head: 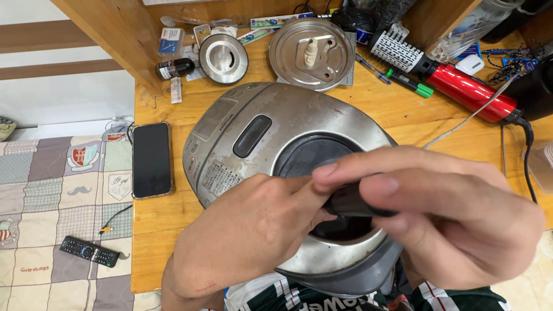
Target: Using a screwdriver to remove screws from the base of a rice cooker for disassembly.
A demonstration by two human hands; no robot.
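Scuffed brushed-metal rice cooker (276, 121), varnished wooden table (403, 109)

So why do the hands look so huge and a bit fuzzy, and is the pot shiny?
Head view: the left hand and right hand sit closest to the camera, so they look oversized and soft at the edges; the small black part they pinch is dark and blurry. The steel cooker shows dull, scuffed reflections, not strong glare. Light is even, shadows faint on the wooden table.
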